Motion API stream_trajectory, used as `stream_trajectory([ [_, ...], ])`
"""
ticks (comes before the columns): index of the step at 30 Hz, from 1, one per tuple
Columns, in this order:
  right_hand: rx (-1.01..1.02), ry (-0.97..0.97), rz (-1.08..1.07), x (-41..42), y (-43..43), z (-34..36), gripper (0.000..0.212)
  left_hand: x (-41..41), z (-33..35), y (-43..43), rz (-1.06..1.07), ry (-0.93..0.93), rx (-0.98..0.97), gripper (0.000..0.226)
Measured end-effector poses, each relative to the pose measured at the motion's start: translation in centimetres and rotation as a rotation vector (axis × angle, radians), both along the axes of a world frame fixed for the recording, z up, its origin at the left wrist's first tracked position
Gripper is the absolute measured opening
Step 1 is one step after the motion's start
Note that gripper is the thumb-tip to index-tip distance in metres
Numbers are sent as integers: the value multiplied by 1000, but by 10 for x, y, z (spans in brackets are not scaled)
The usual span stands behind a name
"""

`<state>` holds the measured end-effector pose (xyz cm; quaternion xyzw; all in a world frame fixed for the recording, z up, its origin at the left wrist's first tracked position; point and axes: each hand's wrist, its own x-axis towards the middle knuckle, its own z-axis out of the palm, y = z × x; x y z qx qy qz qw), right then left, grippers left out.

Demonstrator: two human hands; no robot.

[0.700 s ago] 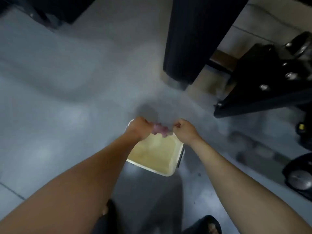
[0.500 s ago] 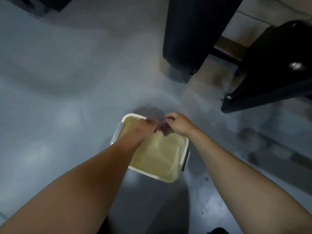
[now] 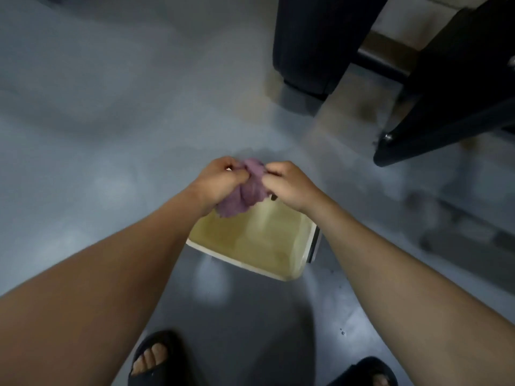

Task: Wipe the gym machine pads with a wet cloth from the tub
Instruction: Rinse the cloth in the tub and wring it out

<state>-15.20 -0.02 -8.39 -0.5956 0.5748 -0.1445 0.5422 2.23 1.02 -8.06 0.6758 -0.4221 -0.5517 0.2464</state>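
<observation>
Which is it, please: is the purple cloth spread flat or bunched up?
Bunched up: the purple cloth is a crumpled wad gripped between the left hand and the right hand, above the tub.

The tub (image 3: 239, 261) sits on the floor (image 3: 97, 135) at the middle, just ahead of the person's feet, with the left foot (image 3: 152, 358) and the right foot (image 3: 373, 377) at the near edge of the view. The left hand (image 3: 220, 182) and right hand (image 3: 289, 185) meet above the tub's far side. The cloth (image 3: 250, 190) is bunched between them, gripped by both and hanging over the tub. Behind the tub and to the right stands a pad (image 3: 315, 37). Right of the pad, a machine frame (image 3: 446, 107) slants down to the floor, well apart from the tub.
</observation>
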Motion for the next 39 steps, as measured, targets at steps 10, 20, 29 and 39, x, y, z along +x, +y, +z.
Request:
stream_trajectory([
  [10, 95, 485, -176, 10, 65, -57, 11, -1, -64, 36, -301, -490, 245, 42],
  [20, 146, 541, 68, 16, 89, -84, 47, -14, -88, 65, -433, -399, 244, 24],
  [29, 356, 260, -83, 25, 90, -81, 34, -22, -98, 63, -31, -167, 305, 21],
  [39, -45, 317, -101, 35, 78, -84, 35, -21, -89, 52, 174, 86, 389, 42],
])
